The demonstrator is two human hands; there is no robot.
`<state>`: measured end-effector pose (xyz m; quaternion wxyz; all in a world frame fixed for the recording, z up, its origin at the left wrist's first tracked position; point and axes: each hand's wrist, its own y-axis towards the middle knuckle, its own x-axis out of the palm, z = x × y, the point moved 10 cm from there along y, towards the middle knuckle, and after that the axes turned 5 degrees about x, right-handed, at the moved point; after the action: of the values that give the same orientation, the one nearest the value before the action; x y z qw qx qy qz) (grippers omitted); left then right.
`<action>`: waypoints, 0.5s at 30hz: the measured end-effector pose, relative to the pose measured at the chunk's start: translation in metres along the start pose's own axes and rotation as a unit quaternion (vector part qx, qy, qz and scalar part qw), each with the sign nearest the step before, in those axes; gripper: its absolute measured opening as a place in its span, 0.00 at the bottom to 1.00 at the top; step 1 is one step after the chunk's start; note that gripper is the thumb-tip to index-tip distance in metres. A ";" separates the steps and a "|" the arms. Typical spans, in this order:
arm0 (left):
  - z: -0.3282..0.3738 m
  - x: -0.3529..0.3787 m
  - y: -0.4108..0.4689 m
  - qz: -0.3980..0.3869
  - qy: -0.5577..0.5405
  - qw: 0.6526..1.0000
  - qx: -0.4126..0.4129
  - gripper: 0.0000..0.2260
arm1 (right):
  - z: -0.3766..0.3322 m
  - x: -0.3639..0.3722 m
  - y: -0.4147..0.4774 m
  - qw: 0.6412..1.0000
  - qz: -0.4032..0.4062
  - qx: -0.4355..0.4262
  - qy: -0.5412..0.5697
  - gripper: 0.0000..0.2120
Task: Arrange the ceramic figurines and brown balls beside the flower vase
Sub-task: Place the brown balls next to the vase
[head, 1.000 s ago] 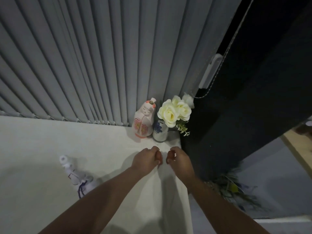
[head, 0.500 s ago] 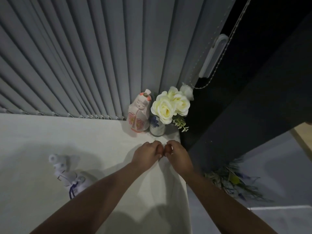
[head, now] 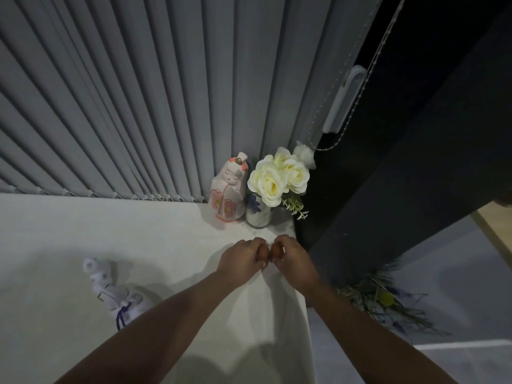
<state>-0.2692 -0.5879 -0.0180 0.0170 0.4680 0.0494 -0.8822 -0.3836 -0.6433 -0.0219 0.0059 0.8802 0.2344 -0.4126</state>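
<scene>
A pink ceramic figurine [head: 228, 189] stands upright against the blinds, touching the left side of the small blue-patterned flower vase [head: 257, 213] with cream roses [head: 277, 177]. A white-and-blue figurine [head: 116, 292] lies on its side at the left of the white tabletop [head: 83, 234]. My left hand [head: 239, 260] and my right hand [head: 295, 263] are curled and meet fingertip to fingertip just in front of the vase. Between the fingers of each shows a bit of a small brown ball [head: 277, 251]; most of both balls is hidden.
Grey vertical blinds [head: 138, 106] close off the back. A dark panel [head: 415, 176] rises at the right, with a white cord handle [head: 343, 101] beside it. The table's right edge runs under my right wrist; a plant [head: 382, 303] lies on the floor below.
My two hands have drawn together until the fingertips touch, and have edged slightly toward the vase. The figurines and vase have not moved.
</scene>
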 end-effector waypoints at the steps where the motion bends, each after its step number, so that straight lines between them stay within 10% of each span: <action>1: -0.001 0.000 -0.001 0.000 -0.002 1.000 -0.002 0.22 | 0.000 0.000 0.000 1.000 0.000 -0.001 -0.002 0.14; 15: -0.024 -0.026 -0.035 -0.010 0.019 1.000 0.001 0.27 | -0.021 -0.024 -0.038 0.988 0.079 -0.047 -0.125 0.25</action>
<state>-0.2379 -0.5514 -0.0076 0.0072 0.4841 0.0536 -0.8734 -0.3976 -0.6154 0.0161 0.1093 0.8362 0.1804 -0.5062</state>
